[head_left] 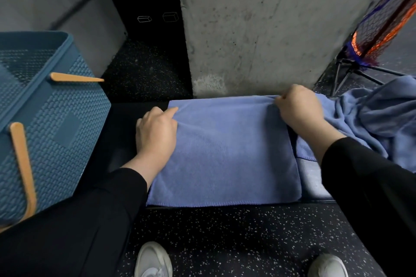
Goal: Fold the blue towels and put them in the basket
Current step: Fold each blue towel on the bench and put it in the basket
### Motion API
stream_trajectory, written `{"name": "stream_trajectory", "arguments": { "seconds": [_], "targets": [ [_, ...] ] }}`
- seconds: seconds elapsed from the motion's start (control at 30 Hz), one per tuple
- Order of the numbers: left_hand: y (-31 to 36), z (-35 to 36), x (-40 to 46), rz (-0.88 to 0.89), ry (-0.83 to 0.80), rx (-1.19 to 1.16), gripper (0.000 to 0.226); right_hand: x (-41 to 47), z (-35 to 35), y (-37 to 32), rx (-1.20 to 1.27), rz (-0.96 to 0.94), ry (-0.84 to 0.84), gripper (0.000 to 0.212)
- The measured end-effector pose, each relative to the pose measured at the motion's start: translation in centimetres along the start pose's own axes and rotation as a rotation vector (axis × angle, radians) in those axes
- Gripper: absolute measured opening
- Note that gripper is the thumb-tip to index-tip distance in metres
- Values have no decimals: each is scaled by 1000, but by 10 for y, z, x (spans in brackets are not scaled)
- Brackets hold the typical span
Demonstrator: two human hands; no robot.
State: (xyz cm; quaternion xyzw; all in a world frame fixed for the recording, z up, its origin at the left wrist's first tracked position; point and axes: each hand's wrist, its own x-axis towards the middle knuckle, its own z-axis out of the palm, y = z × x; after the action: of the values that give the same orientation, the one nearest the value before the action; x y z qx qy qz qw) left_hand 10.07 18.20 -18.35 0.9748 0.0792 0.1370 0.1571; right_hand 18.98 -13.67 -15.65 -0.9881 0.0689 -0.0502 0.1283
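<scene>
2 white shoes (153,260) stood on speckled rubber floor (236,236) nearest the lens. Above them, a blue towel (225,153), soft fine-napped cloth with a stitched hem, lay as a flat rectangle on a dark padded bench (121,132). Left hand (156,135) pinched its left edge; right hand (300,110) gripped the bunched far-right corner, probably to tension the cloth and square the fold. A crumpled heap of unfolded towels (378,119) sat just right, within reach. The basket (45,119), teal woven-pattern plastic with tan handles, waited at left, apart from the towel.
</scene>
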Motion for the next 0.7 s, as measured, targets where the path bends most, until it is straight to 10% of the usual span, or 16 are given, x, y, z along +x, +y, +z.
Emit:
{"name": "stream_trajectory", "arguments": {
  "seconds": [0.3,0.47,0.7],
  "targets": [
    [1,-7,-6,42,-36,137,40,-39,-8,-8,38,-557,72,26],
    [-6,-36,-40,583,-55,163,19,-105,-28,7,-91,-1031,-202,37],
    [-45,-73,-97,759,-447,216,84,-154,-47,50,-153,-991,-410,63]
  ]
}}
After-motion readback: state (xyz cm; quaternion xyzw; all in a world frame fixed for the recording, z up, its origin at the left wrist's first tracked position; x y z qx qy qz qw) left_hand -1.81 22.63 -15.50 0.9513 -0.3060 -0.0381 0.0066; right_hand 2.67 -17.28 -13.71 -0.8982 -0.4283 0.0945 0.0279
